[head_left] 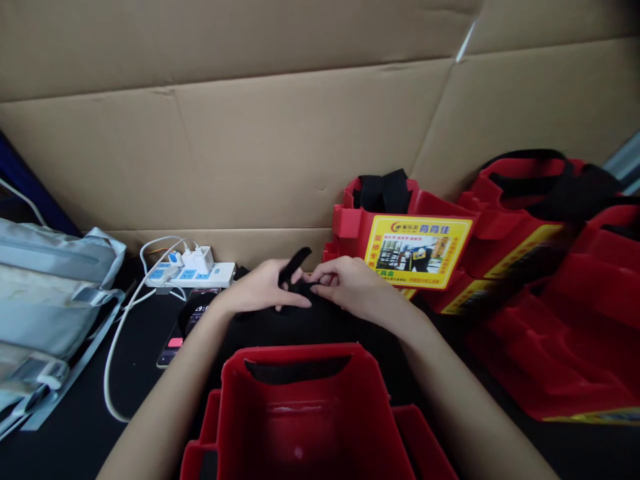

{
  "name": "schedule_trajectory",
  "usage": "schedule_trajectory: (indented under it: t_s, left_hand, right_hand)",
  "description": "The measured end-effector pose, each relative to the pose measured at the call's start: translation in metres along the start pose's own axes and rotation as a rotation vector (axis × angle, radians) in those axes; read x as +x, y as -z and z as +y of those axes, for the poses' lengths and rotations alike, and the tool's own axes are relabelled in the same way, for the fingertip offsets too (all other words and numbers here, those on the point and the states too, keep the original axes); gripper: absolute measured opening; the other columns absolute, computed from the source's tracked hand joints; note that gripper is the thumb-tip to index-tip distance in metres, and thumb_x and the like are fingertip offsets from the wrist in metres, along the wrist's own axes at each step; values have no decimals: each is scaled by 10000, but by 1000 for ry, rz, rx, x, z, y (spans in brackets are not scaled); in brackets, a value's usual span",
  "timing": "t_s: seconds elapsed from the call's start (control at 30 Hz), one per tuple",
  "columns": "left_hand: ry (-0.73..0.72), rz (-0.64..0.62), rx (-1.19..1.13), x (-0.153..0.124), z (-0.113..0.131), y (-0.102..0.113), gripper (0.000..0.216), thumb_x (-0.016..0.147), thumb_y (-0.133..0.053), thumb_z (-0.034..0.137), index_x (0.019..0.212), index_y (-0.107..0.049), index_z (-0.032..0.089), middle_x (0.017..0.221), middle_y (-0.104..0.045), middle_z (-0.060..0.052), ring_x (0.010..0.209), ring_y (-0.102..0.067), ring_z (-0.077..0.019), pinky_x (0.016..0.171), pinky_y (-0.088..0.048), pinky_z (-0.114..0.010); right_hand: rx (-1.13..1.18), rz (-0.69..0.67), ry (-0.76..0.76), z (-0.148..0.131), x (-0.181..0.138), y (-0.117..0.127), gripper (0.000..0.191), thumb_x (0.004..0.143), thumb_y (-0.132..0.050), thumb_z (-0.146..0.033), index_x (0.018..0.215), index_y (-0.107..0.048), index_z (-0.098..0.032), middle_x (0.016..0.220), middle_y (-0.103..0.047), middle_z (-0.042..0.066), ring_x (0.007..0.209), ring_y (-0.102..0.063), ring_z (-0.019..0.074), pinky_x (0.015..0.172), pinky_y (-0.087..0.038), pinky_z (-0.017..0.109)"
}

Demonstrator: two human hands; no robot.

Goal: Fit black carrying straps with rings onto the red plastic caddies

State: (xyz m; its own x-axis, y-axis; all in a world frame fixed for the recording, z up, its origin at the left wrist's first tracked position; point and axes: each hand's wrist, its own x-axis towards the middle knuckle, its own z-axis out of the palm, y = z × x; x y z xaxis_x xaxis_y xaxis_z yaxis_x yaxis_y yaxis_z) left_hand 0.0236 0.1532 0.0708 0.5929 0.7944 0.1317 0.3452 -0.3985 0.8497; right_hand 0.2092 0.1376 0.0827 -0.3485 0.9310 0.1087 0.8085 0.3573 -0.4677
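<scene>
A red plastic tool box (pixel 300 427) stands right in front of me, its hollow inside facing up. Black webbing runs through the slot near its far rim. Just beyond that rim, my left hand (pixel 267 290) is closed on a black strap (pixel 296 265), whose loose end sticks up between thumb and fingers. My right hand (pixel 353 287) meets it from the other side, thumb and forefinger pinched on the same black strap. The fingertips of both hands nearly touch. Where the strap passes under the fingers, its detail is hidden.
More red tool boxes (pixel 565 320) with black straps are grouped at the right, one bearing a yellow printed card (pixel 420 252). Left lie a power strip (pixel 220 273) with chargers, a white cable (pixel 113 373), a phone (pixel 173 343) and a grey-blue backpack (pixel 55 287). Cardboard (pixel 250 147) walls the back.
</scene>
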Motion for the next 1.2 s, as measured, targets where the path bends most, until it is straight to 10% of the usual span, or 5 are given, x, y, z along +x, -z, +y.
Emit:
schedule_trajectory:
  t_s: [0.13,0.47,0.6,1.03,1.2]
  left_hand:
    - [41,84,65,10,-17,-13,312,600,-686,297,626,-394,189,474,-391,93,314,-398,-64,350,-290,-179]
    - [27,393,150,-3,-49,37,227,614,-655,118,556,-451,197,437,-487,57,361,-513,-119,380,-274,-195]
    - [-31,331,161,0,-23,16,195,590,-684,112,580,-504,187,507,-524,44,444,-517,-116,452,-300,-203]
    - [63,355,104,-3,-61,40,141,602,-649,86,613,-539,174,462,-539,32,366,-491,-97,365,-281,-172]
    - [53,73,-25,6,-39,4,390,572,-734,259,928,-602,166,715,-658,-38,490,-603,-132,384,-387,-188]
  right_hand:
    - [-101,0,10,-1,-3,2,82,702,-569,-232,710,-643,-197,688,-628,5,620,-543,112,554,-366,222]
    - [-374,-88,17,7,-26,10,199,679,-553,-122,869,-594,-166,842,-618,62,740,-548,167,611,-358,250]
    - [-109,-29,169,1,-3,-8,468,733,-594,-357,1161,-505,-190,1021,-613,71,886,-564,180,724,-406,257]
    - [-310,-137,-93,24,-15,18,125,704,-540,-150,696,-659,-188,600,-594,31,594,-568,144,544,-376,240]
    - [-251,-133,-26,7,-11,9,155,760,-520,-206,754,-673,-180,640,-621,49,585,-571,144,560,-386,246]
